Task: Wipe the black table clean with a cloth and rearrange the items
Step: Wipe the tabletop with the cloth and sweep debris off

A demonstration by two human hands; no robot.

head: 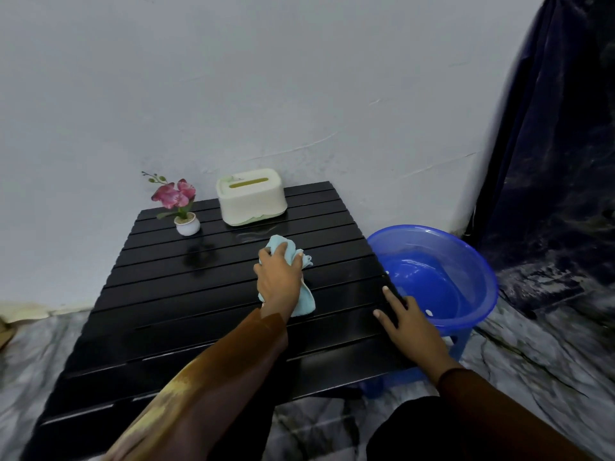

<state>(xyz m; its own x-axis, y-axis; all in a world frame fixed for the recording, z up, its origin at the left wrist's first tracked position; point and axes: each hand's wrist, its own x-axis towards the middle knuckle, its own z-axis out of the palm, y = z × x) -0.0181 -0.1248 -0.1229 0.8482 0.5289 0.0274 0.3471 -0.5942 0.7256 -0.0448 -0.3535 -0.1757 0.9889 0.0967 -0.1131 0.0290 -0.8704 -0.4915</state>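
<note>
Left hand (279, 277) grip clamped on cloth (301, 296), right hand (411, 327) fingers apart, flat on table (166, 294) edge

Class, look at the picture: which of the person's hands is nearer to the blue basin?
The right hand. It rests on the table's right edge, right beside the blue basin. The left hand holds the cloth mid-table, farther away.
</note>
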